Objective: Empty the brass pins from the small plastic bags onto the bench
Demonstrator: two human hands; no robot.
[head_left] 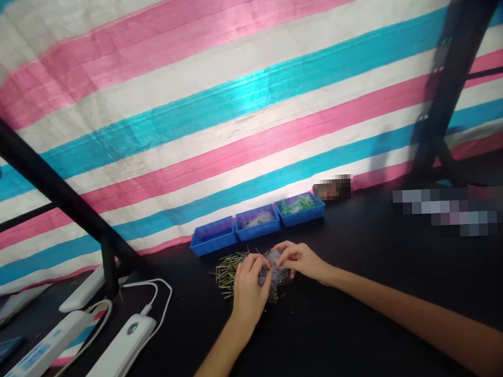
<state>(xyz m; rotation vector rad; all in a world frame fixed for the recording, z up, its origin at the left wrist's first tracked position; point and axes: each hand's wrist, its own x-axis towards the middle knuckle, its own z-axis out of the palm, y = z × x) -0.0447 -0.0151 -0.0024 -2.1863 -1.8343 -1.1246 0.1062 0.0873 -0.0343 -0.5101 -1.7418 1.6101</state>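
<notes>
Between my two hands, on the black table (349,323), is a crumpled clear plastic bag (274,258). My left hand (250,283) is closed on the bag's left side, its fingers curled and the fingertips partly hidden. From the right, my right hand (302,262) pinches the bag's upper right part between thumb and fingers. What the bag holds is too blurred to make out. Beside and partly behind my left hand lies a loose pile of thin gold and silver metal rods (227,274), which look like long screws or pins. Some small pieces also show under the bag.
Behind the hands stand three blue bins: a left bin (213,247), a middle bin (258,231) with clear pieces and a right bin (302,215) with green pieces. A white power strip (42,353), a white device (117,355) and cables occupy the left. Striped sheeting (232,128) hangs behind.
</notes>
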